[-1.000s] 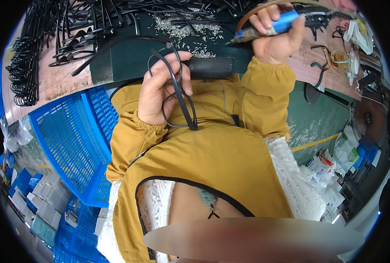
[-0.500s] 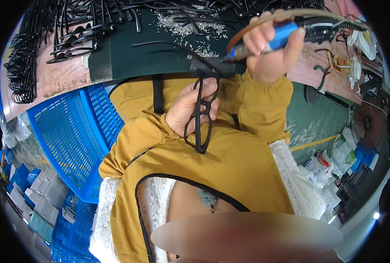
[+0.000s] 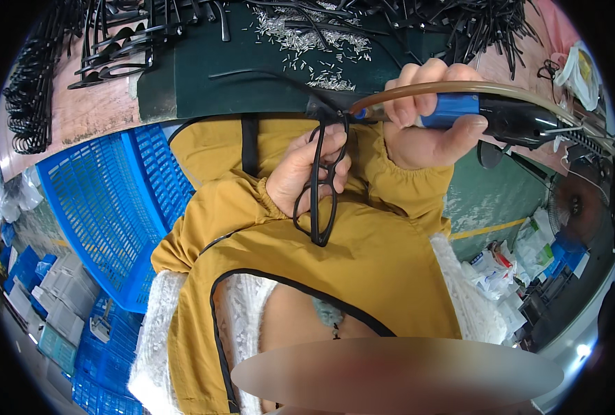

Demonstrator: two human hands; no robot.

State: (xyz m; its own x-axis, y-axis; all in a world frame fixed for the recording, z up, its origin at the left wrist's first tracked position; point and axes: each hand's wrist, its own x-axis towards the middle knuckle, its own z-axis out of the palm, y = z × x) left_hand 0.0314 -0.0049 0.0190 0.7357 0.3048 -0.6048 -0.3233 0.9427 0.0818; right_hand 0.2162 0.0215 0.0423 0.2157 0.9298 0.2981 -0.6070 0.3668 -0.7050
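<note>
My left hand (image 3: 307,166) is closed on a black eyeglass frame (image 3: 316,207), holding it upright near the table's front edge. One temple stretches away to the left over the dark mat; the other hangs down across the rims. In my right hand (image 3: 425,124) is an electric screwdriver (image 3: 452,111) with a blue and black body, gripped nearly level. Its tip meets or almost meets the frame's hinge corner; contact is too small to tell. A brown hose or strap (image 3: 487,86) curves over the tool. Behind the hinge lies a small dark block (image 3: 321,107) at the mat's edge.
Small silvery pins (image 3: 314,41) lie scattered on the dark green mat (image 3: 203,83). Black glasses parts (image 3: 117,52) are stacked at the left, with piled temples (image 3: 487,34) at the back right. A blue plastic basket (image 3: 100,214) stands left of my lap. A fan (image 3: 575,204) is at the right.
My right hand has lowered the screwdriver and levelled it, bringing its tip to the frame's hinge corner. My left hand holds the eyeglass frame in nearly the same place.
</note>
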